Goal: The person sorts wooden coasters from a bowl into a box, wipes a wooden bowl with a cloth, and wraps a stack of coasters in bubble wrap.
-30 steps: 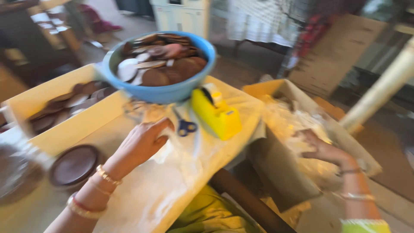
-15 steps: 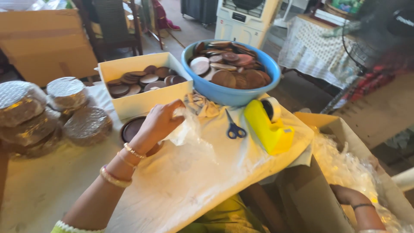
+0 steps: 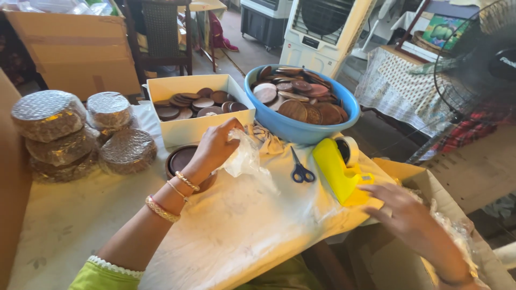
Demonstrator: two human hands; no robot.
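Note:
My left hand (image 3: 215, 147) grips a crumpled clear plastic bag (image 3: 244, 158) on the white-covered table (image 3: 107, 220), just beside a round brown wooden disc (image 3: 180, 159). My right hand (image 3: 400, 207) hovers with fingers spread at the table's right edge, touching the base of a yellow tape dispenser (image 3: 338, 169). Blue-handled scissors (image 3: 301, 169) lie between the two hands. A blue bowl (image 3: 301, 126) heaped with brown wooden discs stands behind them.
A white box (image 3: 196, 126) of wooden discs sits at the back left of the bowl. Bubble-wrapped round stacks (image 3: 75, 137) lie at the left. An open cardboard box (image 3: 457, 236) with plastic stands at the right, below the table edge. A cooler and fan are behind.
My right hand has come up out of the cardboard box to the tape dispenser. My left hand stays on the plastic bag; the camera view has swung left.

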